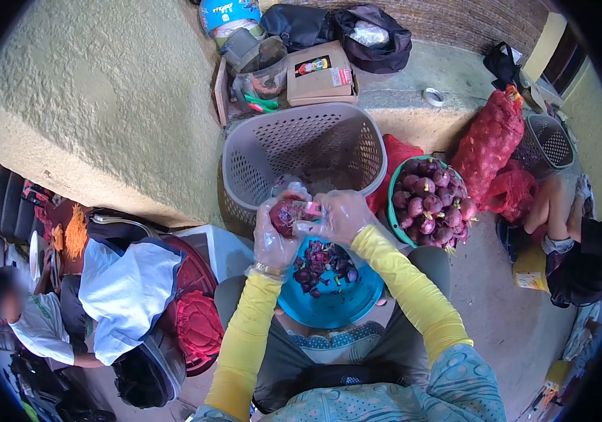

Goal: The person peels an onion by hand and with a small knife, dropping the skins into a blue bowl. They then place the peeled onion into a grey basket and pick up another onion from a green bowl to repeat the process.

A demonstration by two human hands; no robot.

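A red onion [285, 216] is in my left hand [273, 235], whose gloved fingers are wrapped round it. My right hand [341, 216], also in a clear plastic glove, is closed on a small tool with a pink-red part [312, 209], held against the onion's right side. Below both hands lies a blue basin [329, 309] with dark purple peels and scraps [322, 266] in it. To the right, a green-rimmed basket [390, 204] is heaped with whole red onions [433, 200]. Just beyond my hands stands a grey perforated basket [301, 126].
A red net sack of onions [487, 144] leans at the right, near another grey basket [553, 141]. A cardboard box [321, 74] and black bags [375, 39] are on the ledge. One person [41, 323] sits at the left, another [568, 246] at the right.
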